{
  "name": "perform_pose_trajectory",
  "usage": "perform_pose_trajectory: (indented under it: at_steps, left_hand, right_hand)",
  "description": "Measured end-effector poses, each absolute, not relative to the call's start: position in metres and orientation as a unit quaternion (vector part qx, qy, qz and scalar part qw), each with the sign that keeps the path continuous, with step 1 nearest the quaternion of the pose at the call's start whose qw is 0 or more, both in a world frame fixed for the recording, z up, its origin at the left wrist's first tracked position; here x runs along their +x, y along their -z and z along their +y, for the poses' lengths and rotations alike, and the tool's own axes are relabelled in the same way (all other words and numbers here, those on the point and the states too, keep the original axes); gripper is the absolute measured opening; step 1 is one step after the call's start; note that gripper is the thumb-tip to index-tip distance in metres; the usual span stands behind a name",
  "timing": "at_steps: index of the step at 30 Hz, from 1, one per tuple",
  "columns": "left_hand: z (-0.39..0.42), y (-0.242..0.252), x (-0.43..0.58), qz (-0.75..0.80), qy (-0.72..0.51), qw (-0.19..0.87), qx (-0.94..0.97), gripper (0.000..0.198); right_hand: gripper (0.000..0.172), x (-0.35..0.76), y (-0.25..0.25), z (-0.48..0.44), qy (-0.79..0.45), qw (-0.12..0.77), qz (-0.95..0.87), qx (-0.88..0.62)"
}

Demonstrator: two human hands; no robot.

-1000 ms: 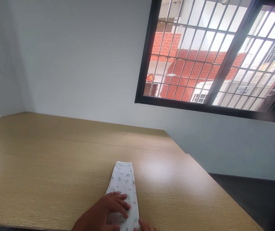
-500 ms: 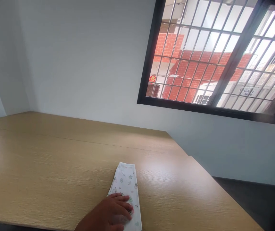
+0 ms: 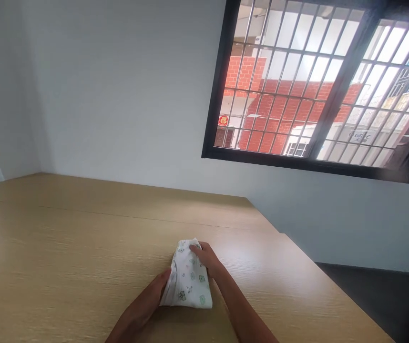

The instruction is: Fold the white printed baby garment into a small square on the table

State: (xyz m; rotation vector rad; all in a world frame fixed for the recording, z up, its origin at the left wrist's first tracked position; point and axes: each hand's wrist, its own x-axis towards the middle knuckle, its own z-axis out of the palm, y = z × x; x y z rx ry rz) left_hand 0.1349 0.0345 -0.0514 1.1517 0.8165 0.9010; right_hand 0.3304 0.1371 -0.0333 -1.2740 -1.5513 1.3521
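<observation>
A white garment (image 3: 188, 278) with small green and grey animal prints, probably baby trousers, is folded into a short bundle at the front of the table. My right hand (image 3: 206, 257) grips its far right corner, thumb on top and the other fingers hidden behind or beneath. At the left side, my left hand (image 3: 159, 284) holds the edge, with its fingers mostly out of sight under the cloth. The near folded edge appears lifted slightly off the wood.
The light wooden table (image 3: 83, 257) spreads widely to the left, with a seam across its far part. Its right edge slants down toward a dark floor (image 3: 376, 295). Behind stand a pale wall (image 3: 126, 95) and a barred window (image 3: 290, 90).
The garment has gone from a long flat strip to a shorter folded bundle. My left hand moved from lying on top to its left edge, and my right hand has come into view holding it.
</observation>
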Motion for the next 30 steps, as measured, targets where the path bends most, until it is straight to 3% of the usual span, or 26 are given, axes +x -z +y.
perform_pose_trajectory:
  at_steps: [3, 6, 8, 10, 12, 14, 17, 21, 26, 30]
  left_hand:
    - [0.04, 0.057, 0.141, 0.333, -0.426, 0.695, 0.473, 0.07]
    - [0.044, 0.067, 0.14, 0.398, -0.419, 0.627, 0.522, 0.082]
    - [0.043, 0.072, 0.138, 0.426, -0.425, 0.561, 0.568, 0.085]
    - [0.038, 0.073, 0.139, 0.454, -0.417, 0.477, 0.626, 0.074]
    - [0.029, 0.066, 0.146, 0.499, -0.391, 0.378, 0.675, 0.053]
    - [0.019, 0.052, 0.157, 0.552, -0.347, 0.273, 0.708, 0.042]
    - [0.009, 0.03, 0.179, 0.595, -0.214, 0.155, 0.759, 0.045]
    - [0.007, 0.021, 0.198, 0.543, -0.086, 0.166, 0.818, 0.059]
    - [0.007, 0.035, 0.2, 0.528, -0.117, 0.205, 0.816, 0.073]
    - [0.009, 0.034, 0.203, 0.52, -0.098, 0.209, 0.822, 0.077]
  right_hand:
    - [0.033, 0.33, 0.055, 0.15, -0.474, 0.358, -0.609, -0.526]
    - [0.022, 0.33, 0.067, 0.154, -0.401, 0.384, -0.625, -0.548]
    - [0.03, 0.33, 0.071, 0.152, -0.354, 0.406, -0.629, -0.56]
    - [0.044, 0.33, 0.072, 0.148, -0.311, 0.424, -0.636, -0.565]
    - [0.046, 0.328, 0.072, 0.142, -0.272, 0.434, -0.652, -0.56]
    - [0.045, 0.326, 0.069, 0.136, -0.232, 0.443, -0.668, -0.552]
    - [0.044, 0.32, 0.058, 0.128, -0.167, 0.467, -0.676, -0.545]
    - [0.023, 0.301, 0.039, 0.121, -0.11, 0.532, -0.721, -0.429]
    - [0.018, 0.284, 0.046, 0.122, -0.144, 0.38, -0.857, -0.316]
    - [0.011, 0.285, 0.059, 0.137, -0.119, 0.304, -0.88, -0.346]
